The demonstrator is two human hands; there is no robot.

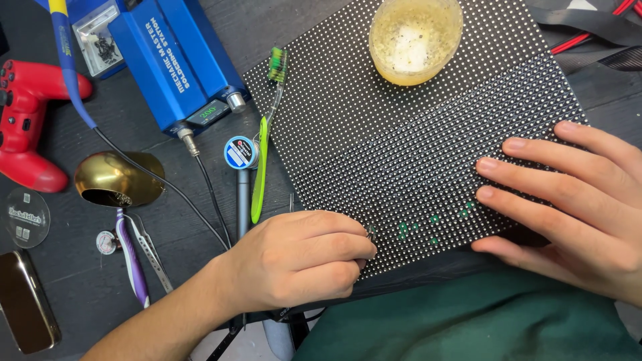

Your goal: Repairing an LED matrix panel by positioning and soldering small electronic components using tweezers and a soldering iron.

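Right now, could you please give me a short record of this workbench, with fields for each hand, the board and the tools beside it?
left hand: pinches a small metal tool tip against the LED matrix panel near its lower edge
right hand: lies flat, fingers spread, on the panel's right side
panel: dark dot grid; a few green spots between the hands
on panel: round tub of yellowish paste
beside panel: green toothbrush, blue soldering station, red game controller

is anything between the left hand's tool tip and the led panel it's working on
Nothing visible. The left hand rests at the near edge of the LED panel, its small tool tip right at the surface. The right hand lies flat to the side, the flux jar far up.
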